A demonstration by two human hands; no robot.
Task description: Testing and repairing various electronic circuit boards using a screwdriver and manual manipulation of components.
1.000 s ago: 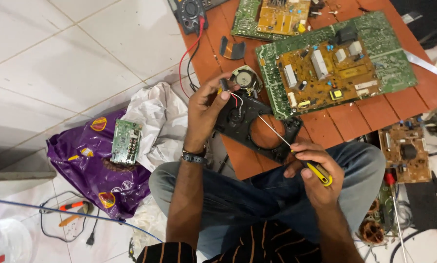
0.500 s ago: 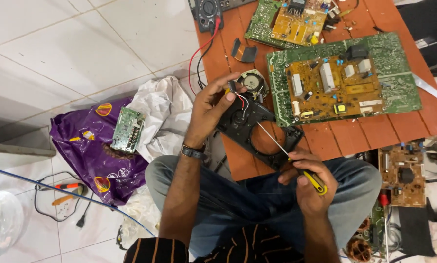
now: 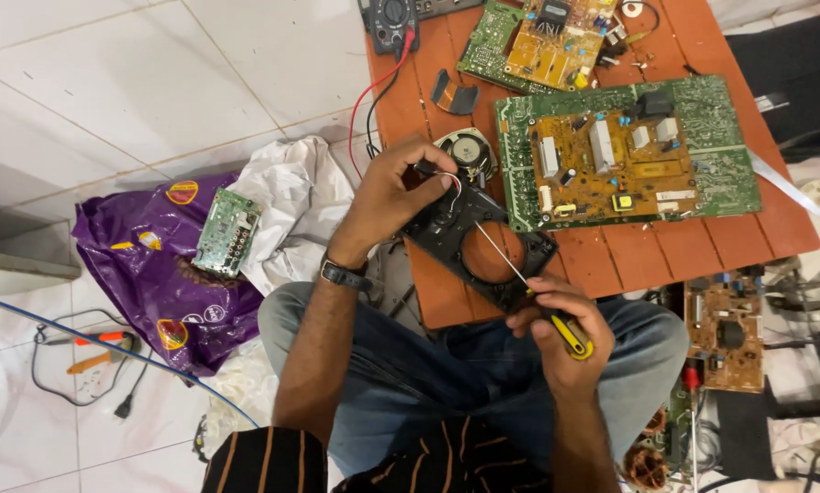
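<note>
Little has changed since the earlier frame: the view has shifted slightly and both hands keep their grips. On the orange counter (image 3: 611,265) lie two green circuit boards, the large one (image 3: 625,151) nearest. The left hand (image 3: 394,192) pins one black speaker frame (image 3: 478,246) at the counter's near edge. The right hand (image 3: 561,319) is closed around one yellow-handled screwdriver (image 3: 529,283), tip on the frame.

Black speaker frame (image 3: 483,246): matt moulded plastic. Screwdriver (image 3: 536,294): bright metal shaft, glossy yellow-and-black plastic handle. Low table (image 3: 702,242): red-brown planks, dull painted wood. Large circuit board (image 3: 625,155): green laminate, matt. Purple bag (image 3: 145,265): glossy, crinkled plastic. White cloth (image 3: 296,205): soft, creased. Floor tiles (image 3: 109,82): smooth, faintly shiny.
</note>
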